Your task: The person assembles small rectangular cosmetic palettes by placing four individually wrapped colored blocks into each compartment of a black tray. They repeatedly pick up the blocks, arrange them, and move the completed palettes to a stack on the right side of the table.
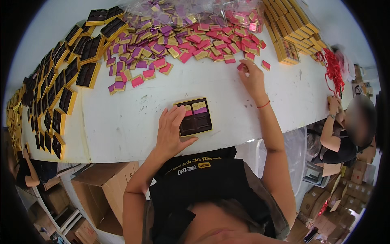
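A small gold-edged box [196, 124] with a dark divided tray lies on the table in front of me. Its two far compartments hold wrapped pieces, one pink and gold, one purple and gold [200, 107]; the two near ones show bare dark plastic. My left hand [170, 130] grips the box at its left side, fingertips over the far left compartment and thumb along the near edge. Farther right, my right hand [254, 79] is closed in a pinch on a pink wrapped piece [240, 66] at the pile's near edge. A loose pink piece [266, 65] lies just right of it.
A heap of purple and pink wrapped pieces [178, 44] spreads along the far side, under clear plastic bags [195, 10]. Open boxes with dark trays [69, 71] crowd the left. Stacked gold boxes [290, 32] and red ribbons [335, 71] stand right. Other people work at both ends.
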A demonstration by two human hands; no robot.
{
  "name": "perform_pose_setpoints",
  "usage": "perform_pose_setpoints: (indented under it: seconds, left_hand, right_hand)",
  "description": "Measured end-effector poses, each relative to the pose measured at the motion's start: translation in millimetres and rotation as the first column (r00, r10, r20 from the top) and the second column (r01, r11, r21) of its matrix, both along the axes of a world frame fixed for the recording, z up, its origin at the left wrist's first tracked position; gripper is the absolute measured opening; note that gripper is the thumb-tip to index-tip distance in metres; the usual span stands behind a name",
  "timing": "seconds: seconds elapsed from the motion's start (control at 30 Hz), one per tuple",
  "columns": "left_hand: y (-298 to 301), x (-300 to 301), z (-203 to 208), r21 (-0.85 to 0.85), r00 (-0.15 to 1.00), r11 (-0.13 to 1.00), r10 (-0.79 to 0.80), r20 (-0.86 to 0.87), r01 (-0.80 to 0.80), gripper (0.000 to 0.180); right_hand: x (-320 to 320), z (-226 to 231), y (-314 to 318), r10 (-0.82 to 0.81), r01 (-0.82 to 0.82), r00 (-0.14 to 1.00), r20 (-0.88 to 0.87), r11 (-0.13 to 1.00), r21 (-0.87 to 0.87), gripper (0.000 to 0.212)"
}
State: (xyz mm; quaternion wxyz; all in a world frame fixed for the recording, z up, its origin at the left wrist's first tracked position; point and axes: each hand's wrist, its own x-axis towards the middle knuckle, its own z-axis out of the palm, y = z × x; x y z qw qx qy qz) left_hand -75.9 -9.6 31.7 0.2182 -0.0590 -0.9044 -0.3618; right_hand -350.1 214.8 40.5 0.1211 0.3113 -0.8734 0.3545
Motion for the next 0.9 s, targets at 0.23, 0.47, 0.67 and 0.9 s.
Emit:
perform_pose_setpoints:
  seconds: [0.23,0.47,0.67,0.9]
  left_hand:
    - [-2.1,3.1,3.5,0.091,0.969,0.992,0.069,0.237,-0.092,0.112]
    - [-5.7,4.2,-5.4,0.054,0.994,0.997,0.053,0.097,-0.059,0.111]
    - [-6.5,5.5,-3.0,0.05,0.997,0.998,0.046,0.06,-0.049,0.109]
    - [-6.5,4.3,-6.6,0.047,0.998,0.998,0.038,0.05,-0.041,0.108]
  right_hand:
    - [117.2,31.3,-37.0,0.618,-0.145,0.379,0.689,0.775,-0.615,0.021]
    - [152.8,26.0,-56.5,0.501,-0.398,0.586,0.637,0.863,-0.312,0.015]
    - [147.6,35.7,-36.7,0.411,-0.208,0.579,0.704,0.909,-0.361,0.024]
    - [127.9,70.5,-29.3,0.55,-0.573,0.767,0.33,0.819,-0.031,0.025]
